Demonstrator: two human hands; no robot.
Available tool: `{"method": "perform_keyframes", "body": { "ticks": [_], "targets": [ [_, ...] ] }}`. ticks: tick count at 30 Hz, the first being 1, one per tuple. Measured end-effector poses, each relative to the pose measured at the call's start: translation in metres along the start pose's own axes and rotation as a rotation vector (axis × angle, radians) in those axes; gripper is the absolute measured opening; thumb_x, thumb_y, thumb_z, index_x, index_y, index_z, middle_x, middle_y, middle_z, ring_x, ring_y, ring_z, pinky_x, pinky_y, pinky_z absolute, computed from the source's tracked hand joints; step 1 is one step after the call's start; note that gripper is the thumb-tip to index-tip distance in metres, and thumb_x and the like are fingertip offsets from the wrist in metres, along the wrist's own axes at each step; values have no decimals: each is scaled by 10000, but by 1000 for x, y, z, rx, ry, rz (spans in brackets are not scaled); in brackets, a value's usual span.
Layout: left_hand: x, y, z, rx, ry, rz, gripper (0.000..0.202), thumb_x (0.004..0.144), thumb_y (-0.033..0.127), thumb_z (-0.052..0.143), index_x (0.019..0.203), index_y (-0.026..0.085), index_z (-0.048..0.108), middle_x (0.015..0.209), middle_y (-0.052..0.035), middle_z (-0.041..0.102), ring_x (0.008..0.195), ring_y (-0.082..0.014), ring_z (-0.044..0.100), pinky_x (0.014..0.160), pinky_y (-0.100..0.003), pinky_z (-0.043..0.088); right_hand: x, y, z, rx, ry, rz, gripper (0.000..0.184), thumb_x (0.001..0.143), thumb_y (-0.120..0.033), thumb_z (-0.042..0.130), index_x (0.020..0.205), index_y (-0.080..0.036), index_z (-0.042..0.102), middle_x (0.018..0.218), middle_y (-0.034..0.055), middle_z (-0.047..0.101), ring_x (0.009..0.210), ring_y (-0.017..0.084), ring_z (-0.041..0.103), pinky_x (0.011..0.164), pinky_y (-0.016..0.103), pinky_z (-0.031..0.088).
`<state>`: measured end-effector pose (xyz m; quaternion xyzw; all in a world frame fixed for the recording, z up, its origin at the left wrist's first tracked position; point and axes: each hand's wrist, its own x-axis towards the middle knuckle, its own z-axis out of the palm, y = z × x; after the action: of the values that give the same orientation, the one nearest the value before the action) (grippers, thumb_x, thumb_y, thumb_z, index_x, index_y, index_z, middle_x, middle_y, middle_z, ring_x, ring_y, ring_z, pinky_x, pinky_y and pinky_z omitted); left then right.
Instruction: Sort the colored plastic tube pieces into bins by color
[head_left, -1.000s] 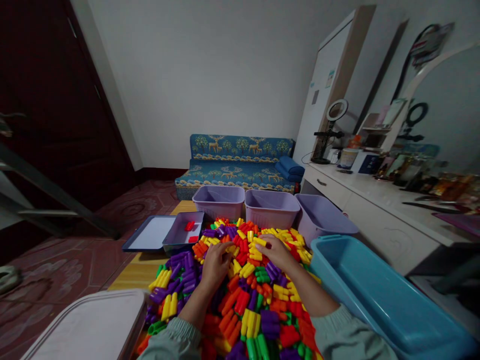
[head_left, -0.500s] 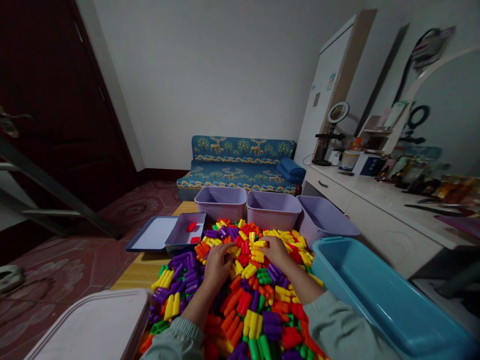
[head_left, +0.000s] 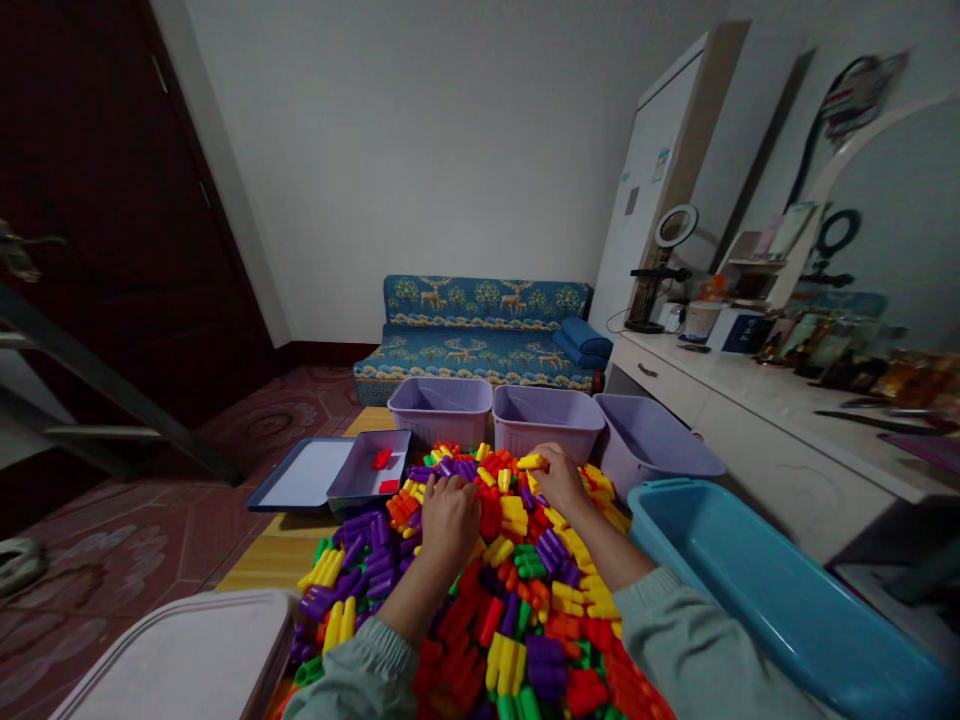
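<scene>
A large heap of plastic building pieces (head_left: 512, 660), tube-shaped and joined in small groups, lies in yellow, red, orange, purple and green. My right hand (head_left: 561, 480) pinches a yellow building piece (head_left: 531, 462) by its right end, over the far part of the heap. To its left, my left hand (head_left: 450, 520) rests low on the heap with bent fingers, palm down. Red and purple pieces lie around its fingertips; what is under the fingers is hidden. A shallow purple tray (head_left: 346, 482) left of the heap holds a few red pieces.
Three lilac bins (head_left: 547, 432) stand in a row behind the heap. A long blue tub (head_left: 757, 585) is at the right, a whitish lid or box (head_left: 187, 660) at the near left. Beyond are a patterned sofa (head_left: 480, 340) and a dressing table (head_left: 750, 390).
My right hand has moved slightly away from me and up with a yellow piece. My left hand has turned palm down, its fingers now more bent over the heap.
</scene>
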<state>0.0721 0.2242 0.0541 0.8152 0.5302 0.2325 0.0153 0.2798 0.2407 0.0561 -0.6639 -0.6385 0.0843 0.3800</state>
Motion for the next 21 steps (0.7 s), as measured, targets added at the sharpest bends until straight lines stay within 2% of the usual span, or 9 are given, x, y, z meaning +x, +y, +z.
{"method": "perform_keyframes", "body": {
  "ticks": [3, 5, 8, 11, 13, 17, 21],
  "targets": [
    [33, 20, -6, -35, 37, 119, 281, 831, 159, 485, 1039, 196, 670, 1045, -110, 644, 992, -261, 576, 914, -410, 432, 11, -3, -4, -64, 25, 32, 306, 693, -39, 523, 874, -214, 697, 1193, 52, 569, 1087, 181, 561, 942, 289, 423],
    [58, 31, -4, -64, 28, 212, 295, 820, 119, 471, 1031, 173, 670, 1251, -123, 564, 1066, -265, 549, 894, -384, 460, 16, -3, -7, -128, 33, 59, 332, 695, -23, 510, 876, -219, 708, 1293, 51, 519, 1126, 189, 550, 963, 296, 415],
    [91, 41, 6, -23, -72, 275, 226, 783, 86, 496, 881, 144, 692, 1452, -121, 385, 1141, -314, 511, 856, -401, 493, 23, 0, -11, -212, -6, 70, 349, 700, 0, 487, 857, -212, 716, 1366, 58, 478, 1131, 200, 558, 969, 309, 415],
    [112, 43, 18, 10, -180, 249, 212, 731, 65, 553, 877, 147, 682, 1484, -130, 331, 1153, -356, 504, 825, -430, 512, 29, 4, -15, -269, -77, 88, 322, 704, -7, 503, 829, -208, 722, 1418, 57, 439, 1100, 206, 584, 948, 308, 433],
    [118, 41, 25, 1, -207, 238, 271, 705, 51, 572, 934, 157, 671, 1464, -143, 353, 1143, -357, 515, 840, -437, 509, 30, 8, -16, -306, -114, 92, 291, 708, -27, 523, 819, -208, 722, 1445, 53, 412, 1074, 215, 601, 941, 318, 441],
    [119, 37, 36, -27, -170, 259, 341, 733, 53, 533, 1043, 150, 636, 1338, -168, 462, 1110, -310, 539, 904, -409, 481, 26, 11, -18, -358, -124, 74, 293, 729, -34, 508, 857, -198, 714, 1485, 57, 357, 1081, 239, 607, 949, 337, 437],
    [112, 35, 43, -57, -138, 269, 301, 779, 69, 477, 1021, 156, 633, 1202, -149, 519, 1079, -253, 544, 919, -353, 471, 18, 9, -21, -375, -130, 82, 354, 719, 3, 487, 909, -198, 707, 1479, 58, 370, 1094, 235, 602, 952, 316, 427]
  ]
}}
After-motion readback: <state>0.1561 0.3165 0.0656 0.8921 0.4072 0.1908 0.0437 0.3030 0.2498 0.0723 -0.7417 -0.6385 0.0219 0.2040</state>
